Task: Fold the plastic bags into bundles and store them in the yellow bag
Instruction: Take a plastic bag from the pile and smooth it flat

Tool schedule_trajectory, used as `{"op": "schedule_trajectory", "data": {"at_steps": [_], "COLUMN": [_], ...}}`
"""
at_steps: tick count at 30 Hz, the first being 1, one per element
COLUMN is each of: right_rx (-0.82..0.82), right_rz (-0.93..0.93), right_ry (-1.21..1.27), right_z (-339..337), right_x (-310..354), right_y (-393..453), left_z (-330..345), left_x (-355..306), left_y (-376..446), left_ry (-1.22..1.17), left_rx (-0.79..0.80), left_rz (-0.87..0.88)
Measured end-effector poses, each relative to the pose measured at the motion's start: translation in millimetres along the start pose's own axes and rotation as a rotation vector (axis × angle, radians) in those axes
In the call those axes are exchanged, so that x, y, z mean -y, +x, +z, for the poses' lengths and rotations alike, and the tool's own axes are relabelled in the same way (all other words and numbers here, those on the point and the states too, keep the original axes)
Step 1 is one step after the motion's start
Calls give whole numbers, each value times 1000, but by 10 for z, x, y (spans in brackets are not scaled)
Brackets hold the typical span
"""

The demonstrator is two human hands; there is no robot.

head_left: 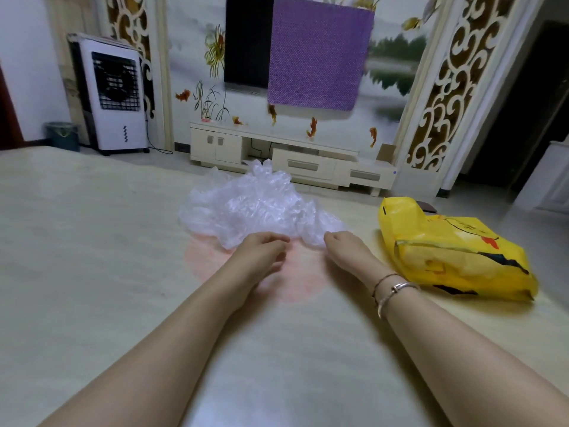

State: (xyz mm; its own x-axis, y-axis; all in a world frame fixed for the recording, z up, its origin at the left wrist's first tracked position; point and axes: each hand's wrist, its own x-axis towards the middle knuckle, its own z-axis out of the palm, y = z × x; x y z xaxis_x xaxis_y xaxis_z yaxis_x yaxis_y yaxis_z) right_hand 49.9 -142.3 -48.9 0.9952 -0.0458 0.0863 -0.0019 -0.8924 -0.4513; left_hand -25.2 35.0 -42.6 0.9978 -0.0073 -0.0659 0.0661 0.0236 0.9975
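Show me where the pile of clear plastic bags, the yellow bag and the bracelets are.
pile of clear plastic bags (252,208), head view, middle of the crumpled heap.
yellow bag (462,257), head view, its printed side.
bracelets (392,291), head view, on the right wrist.
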Motion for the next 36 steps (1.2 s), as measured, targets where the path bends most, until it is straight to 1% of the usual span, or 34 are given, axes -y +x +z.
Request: {"op": "schedule_trajectory", "data": {"at_steps": [2, 4, 6, 8, 11, 12, 14, 17, 19, 21, 23, 25, 28, 29, 31, 34, 36], "right_rx": [-41, -105, -150, -157, -143, -141, -128, -102, -101, -129, -193, -222, -163, -166, -211, -257, -223], "right_rz": [-46, -106, -126, -147, -127, -117, -91, -68, -91, -138, -212, -275, -328, -347, -378, -409, -435], "right_ry": [128, 391, 676, 912, 1240, 1319, 1381, 1381, 1358, 1261, 1091, 916, 706, 648, 558, 504, 482], "right_z": [-68, -171, -301, -422, -516, -522, -487, -461, -453, -422, -388, -361, -279, -245, -227, -277, -315], "right_x": [21, 23, 7, -20, -23, -22, -28, -14, -20, -30, -69, -86, -74, -75, -64, -4, 41], "right_y": [-112, -279, -486, -695, -940, -1000, -1044, -1045, -1048, -1063, -1065, -1068, -1092, -1098, -1107, -1186, -1260], "left_z": [4, 23, 45, 53, 76, 108, 171, 250, 276, 285, 301, 322, 332, 327, 320, 313, 332], "left_x": [-17, -33, -51, -68, -84, -81, -44, 0, -2, -15, -38, -53, -60, -57, -46, -5, 16], "left_y": [-4, -32, -71, -115, -205, -238, -282, -323, -349, -394, -443, -474, -472, -467, -483, -499, -510], "left_ry": [-60, -139, -210, -280, -367, -383, -379, -343, -324, -346, -402, -447, -481, -469, -369, -198, -117], "left_rx": [3, 5, 7, 10, 39, 54, 84, 155, 228, 312, 345, 308, 168, 126, 75, 109, 129], "left_rz": [-30, -53, -58, -57, -65, -70, -72, -44, 11, 56, 81, 99, 127, 148, 212, 257, 274]}}
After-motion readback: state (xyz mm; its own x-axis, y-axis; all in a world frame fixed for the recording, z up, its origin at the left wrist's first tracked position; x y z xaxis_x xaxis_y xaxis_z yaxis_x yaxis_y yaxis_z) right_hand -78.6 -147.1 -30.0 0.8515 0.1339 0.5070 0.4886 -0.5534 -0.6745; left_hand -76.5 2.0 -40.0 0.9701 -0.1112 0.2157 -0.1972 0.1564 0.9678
